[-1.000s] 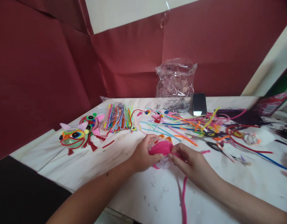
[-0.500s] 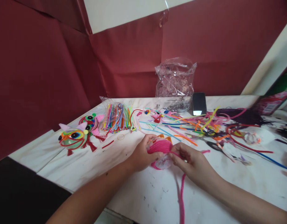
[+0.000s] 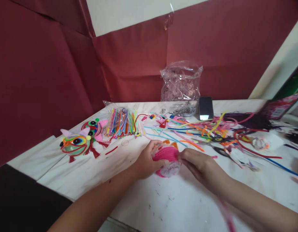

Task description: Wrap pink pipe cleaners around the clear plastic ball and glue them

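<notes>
My left hand [image 3: 149,161] is closed round the left side of a clear, rounded craft piece [image 3: 173,168], its thumb in front. Bands of bright pink pipe cleaner cover the upper part, and two orange tips [image 3: 174,145] stand on top. At the piece's right edge my right hand [image 3: 197,162] has its fingers pinched together on a pink pipe cleaner [image 3: 227,214]. Its loose tail hangs below my right forearm, smeared by motion. The fingertips are partly hidden behind the hand.
Two colourful animal-head crafts [image 3: 75,145] stand at the left, near a bag of pipe cleaners [image 3: 122,124]. Loose pipe cleaners [image 3: 216,125] and scissors [image 3: 221,151] lie to the right. A black phone-like object [image 3: 205,108] and a clear plastic bag [image 3: 181,83] are at the back.
The pink tail has swung from below the craft piece out to the right, under my right forearm. My right hand has turned at the piece's edge; my left keeps its hold.
</notes>
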A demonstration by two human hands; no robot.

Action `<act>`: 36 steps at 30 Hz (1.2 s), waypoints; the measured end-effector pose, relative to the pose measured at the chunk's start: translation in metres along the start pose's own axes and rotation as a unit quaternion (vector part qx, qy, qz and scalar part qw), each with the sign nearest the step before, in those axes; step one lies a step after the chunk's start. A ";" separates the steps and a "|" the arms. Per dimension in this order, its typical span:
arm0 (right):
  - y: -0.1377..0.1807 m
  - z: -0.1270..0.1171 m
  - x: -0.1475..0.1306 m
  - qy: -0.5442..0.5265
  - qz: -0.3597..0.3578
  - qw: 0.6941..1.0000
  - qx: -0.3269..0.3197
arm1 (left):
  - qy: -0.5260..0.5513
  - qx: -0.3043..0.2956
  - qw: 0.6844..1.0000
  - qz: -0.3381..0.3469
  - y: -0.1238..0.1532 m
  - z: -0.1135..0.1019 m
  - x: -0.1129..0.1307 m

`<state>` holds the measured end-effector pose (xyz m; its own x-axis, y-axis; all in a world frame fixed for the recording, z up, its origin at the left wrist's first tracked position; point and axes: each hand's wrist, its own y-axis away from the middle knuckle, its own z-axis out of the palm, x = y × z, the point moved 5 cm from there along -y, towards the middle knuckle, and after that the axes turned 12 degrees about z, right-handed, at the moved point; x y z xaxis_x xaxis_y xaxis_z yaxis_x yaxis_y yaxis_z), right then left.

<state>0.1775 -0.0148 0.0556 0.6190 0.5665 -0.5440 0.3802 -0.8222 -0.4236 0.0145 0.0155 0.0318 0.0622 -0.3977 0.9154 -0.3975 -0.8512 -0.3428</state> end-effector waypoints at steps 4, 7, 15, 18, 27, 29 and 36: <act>0.001 -0.008 -0.007 0.129 -0.106 0.986 0.014 | -0.022 -0.011 1.000 0.012 0.001 0.001 0.000; 0.003 -0.008 -0.008 0.153 -0.111 0.982 0.017 | -0.037 -0.009 0.999 0.011 0.001 0.001 0.001; 0.006 -0.001 -0.011 0.116 -0.136 0.982 -0.056 | -0.079 -0.021 0.996 0.041 0.004 0.004 0.007; 0.004 -0.006 -0.008 0.087 -0.121 0.985 -0.081 | -0.073 -0.018 0.996 0.038 0.003 0.001 0.004; -0.002 -0.015 0.020 0.099 -0.062 0.991 -0.067 | -0.012 0.012 1.000 -0.004 -0.003 -0.014 -0.004; -0.003 -0.019 0.029 0.105 -0.052 0.991 -0.068 | -0.012 0.025 0.999 -0.017 -0.004 -0.020 -0.006; -0.007 -0.034 0.049 0.101 -0.003 0.992 -0.071 | -0.056 0.083 0.995 -0.011 -0.011 -0.041 -0.013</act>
<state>0.2281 0.0166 0.0564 0.7358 0.5612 -0.3791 0.4694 -0.8261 -0.3120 -0.0199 0.0439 0.0319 0.1743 -0.4057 0.8972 -0.2397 -0.9013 -0.3609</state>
